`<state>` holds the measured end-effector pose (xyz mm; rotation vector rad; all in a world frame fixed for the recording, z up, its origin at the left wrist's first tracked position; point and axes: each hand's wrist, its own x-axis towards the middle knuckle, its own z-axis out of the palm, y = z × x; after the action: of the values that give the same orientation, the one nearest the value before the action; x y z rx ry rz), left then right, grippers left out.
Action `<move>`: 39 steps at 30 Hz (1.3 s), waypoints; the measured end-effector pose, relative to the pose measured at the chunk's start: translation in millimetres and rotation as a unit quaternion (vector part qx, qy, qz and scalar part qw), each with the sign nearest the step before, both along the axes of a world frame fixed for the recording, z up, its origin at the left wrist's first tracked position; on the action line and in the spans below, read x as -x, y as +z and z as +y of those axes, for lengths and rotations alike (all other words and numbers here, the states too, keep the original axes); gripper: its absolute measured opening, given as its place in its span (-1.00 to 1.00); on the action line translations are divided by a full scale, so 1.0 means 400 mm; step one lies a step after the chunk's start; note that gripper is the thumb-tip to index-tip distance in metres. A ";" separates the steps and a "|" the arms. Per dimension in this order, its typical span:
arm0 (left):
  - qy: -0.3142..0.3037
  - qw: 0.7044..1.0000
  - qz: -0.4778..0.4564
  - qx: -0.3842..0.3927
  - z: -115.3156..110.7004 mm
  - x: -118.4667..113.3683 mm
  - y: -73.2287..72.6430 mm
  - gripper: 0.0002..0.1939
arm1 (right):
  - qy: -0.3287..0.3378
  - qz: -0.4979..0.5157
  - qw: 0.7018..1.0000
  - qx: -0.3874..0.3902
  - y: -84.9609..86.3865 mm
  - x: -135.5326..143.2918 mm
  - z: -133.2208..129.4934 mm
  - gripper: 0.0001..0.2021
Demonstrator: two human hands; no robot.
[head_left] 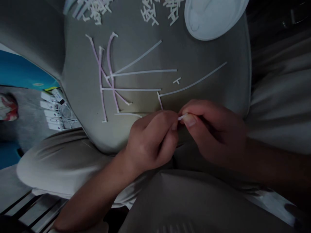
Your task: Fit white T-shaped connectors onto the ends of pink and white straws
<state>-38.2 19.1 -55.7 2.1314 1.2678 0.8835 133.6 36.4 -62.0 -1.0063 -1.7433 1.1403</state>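
Note:
Close in front of my body, my left hand [154,139] is closed, its thumb and forefinger pinched at the end of a thin tube. My right hand [213,126] meets it there, thumb and forefinger pinching a small whitish tube end or fitting [181,117]; most of it is hidden by the fingers. Just beyond, a short pinkish tube [161,104] runs from a white T-connector behind my left hand, and a long clear tube [194,86] branches off it. Another clear tube [128,114] passes out of sight at my left hand. A loose T-connector [178,81] lies nearby.
Joined pinkish and clear tube pieces [100,71] lie crossed on the grey chair seat [80,74]. Piles of white connectors [149,13] and a white bowl [213,19] sit at the far edge. White devices with cables [54,111] are on the floor at left.

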 end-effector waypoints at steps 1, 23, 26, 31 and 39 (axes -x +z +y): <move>0.000 1.000 0.003 -0.002 -0.001 0.000 0.000 -0.83 | 0.001 -0.002 1.000 -0.003 0.000 0.000 0.000 -0.83; 0.130 0.981 -0.123 0.070 -0.007 -0.033 0.009 -0.90 | -0.057 0.034 0.996 0.052 -0.005 0.012 -0.011 -0.83; 0.137 0.974 -0.157 0.087 -0.009 -0.037 0.011 -0.91 | -0.054 0.042 0.997 0.044 -0.003 0.014 -0.009 -0.82; 0.139 0.960 -0.207 0.127 -0.009 -0.039 0.008 -0.90 | -0.049 0.029 0.997 0.043 0.000 0.012 -0.008 -0.81; 0.155 0.945 -0.250 0.143 -0.008 -0.041 0.009 -0.90 | -0.053 0.036 0.997 0.052 -0.003 0.013 -0.006 -0.80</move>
<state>-21.7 16.0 -52.2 1.3838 1.3696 1.1943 128.2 33.8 -63.3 -1.0944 -1.5683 1.1951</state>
